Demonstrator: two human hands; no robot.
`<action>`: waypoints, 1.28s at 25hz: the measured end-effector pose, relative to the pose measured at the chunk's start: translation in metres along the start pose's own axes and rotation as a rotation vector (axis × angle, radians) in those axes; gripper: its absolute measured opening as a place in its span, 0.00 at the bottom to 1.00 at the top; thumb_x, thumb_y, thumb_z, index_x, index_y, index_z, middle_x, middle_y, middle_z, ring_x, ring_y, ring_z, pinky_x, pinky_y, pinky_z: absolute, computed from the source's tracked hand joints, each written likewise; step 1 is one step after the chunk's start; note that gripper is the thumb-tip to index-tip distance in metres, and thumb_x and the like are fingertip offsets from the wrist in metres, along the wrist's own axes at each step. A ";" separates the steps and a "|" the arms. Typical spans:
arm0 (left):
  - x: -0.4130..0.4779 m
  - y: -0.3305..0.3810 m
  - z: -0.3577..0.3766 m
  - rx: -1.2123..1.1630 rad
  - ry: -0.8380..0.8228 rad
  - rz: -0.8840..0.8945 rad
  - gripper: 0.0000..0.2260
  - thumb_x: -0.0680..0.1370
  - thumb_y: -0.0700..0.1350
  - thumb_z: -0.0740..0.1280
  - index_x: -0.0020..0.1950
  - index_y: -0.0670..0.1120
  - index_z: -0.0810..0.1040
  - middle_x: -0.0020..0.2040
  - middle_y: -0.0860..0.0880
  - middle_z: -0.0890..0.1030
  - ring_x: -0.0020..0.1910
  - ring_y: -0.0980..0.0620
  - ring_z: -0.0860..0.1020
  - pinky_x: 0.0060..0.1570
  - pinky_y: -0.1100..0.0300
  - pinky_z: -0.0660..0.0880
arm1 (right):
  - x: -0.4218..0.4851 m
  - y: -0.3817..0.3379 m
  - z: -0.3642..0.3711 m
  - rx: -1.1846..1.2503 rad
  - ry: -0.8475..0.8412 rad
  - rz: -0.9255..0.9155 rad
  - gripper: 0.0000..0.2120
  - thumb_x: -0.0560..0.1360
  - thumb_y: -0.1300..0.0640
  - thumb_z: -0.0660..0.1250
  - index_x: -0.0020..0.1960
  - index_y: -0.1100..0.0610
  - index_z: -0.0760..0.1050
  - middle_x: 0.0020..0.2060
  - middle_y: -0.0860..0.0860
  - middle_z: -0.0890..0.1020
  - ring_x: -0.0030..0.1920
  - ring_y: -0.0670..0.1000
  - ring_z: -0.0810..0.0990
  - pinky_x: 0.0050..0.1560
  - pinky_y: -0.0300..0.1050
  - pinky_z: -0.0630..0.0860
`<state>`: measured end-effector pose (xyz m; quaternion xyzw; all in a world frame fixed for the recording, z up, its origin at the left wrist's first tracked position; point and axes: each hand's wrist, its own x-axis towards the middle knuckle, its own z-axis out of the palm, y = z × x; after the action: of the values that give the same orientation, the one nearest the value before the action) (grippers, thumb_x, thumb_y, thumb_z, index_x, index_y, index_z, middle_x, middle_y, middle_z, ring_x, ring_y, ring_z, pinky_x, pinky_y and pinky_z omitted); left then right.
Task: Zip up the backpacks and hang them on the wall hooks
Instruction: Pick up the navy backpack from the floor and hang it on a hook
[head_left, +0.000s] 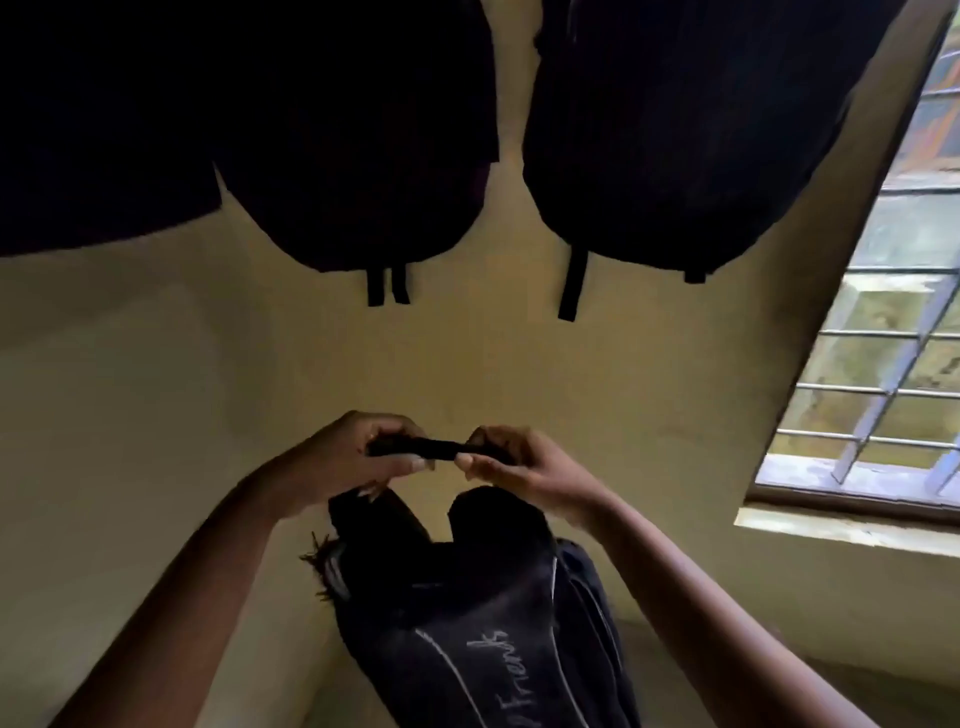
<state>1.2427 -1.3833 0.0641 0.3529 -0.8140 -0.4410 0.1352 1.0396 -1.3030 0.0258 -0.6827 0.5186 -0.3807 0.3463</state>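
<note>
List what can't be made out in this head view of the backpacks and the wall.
- Wall hooks: cut off by the top edge above the two hanging backpacks.
- Hanging backpacks' zips: lost in dark shadow.
- Held backpack: zip not visible; its lower part is cut by the bottom edge.
- Top handle: its ends are covered by the left hand and right hand.
- Dark shape at top left: unidentifiable.

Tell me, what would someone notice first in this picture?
Two hands in the middle: the left hand and right hand each pinch an end of a black strap, and a black backpack with white writing dangles under it. Above, two dark bags already hang on the yellow wall. A barred window glows at the right.
</note>
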 end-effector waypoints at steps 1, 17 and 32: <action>0.007 -0.005 -0.016 -0.032 0.051 0.044 0.02 0.74 0.43 0.69 0.45 0.49 0.79 0.30 0.53 0.76 0.29 0.53 0.72 0.31 0.64 0.68 | 0.024 -0.015 -0.007 -0.003 -0.004 -0.038 0.09 0.76 0.48 0.63 0.37 0.46 0.75 0.29 0.48 0.71 0.29 0.44 0.66 0.29 0.35 0.60; 0.137 0.120 -0.220 0.258 0.757 0.923 0.07 0.73 0.43 0.69 0.49 0.50 0.82 0.36 0.71 0.79 0.35 0.66 0.78 0.38 0.78 0.70 | 0.187 -0.172 -0.157 -0.388 0.554 -0.268 0.08 0.71 0.47 0.67 0.45 0.47 0.83 0.24 0.47 0.80 0.25 0.39 0.73 0.31 0.28 0.68; 0.184 0.329 -0.348 0.328 1.158 0.935 0.04 0.70 0.46 0.73 0.40 0.47 0.81 0.26 0.57 0.77 0.25 0.70 0.75 0.28 0.79 0.68 | 0.272 -0.328 -0.308 -0.773 0.955 -0.584 0.11 0.76 0.49 0.65 0.51 0.52 0.83 0.24 0.46 0.72 0.21 0.45 0.66 0.22 0.32 0.61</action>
<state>1.1466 -1.6087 0.5148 0.1621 -0.7330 0.0441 0.6591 0.9620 -1.5186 0.4990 -0.6264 0.5078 -0.5056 -0.3068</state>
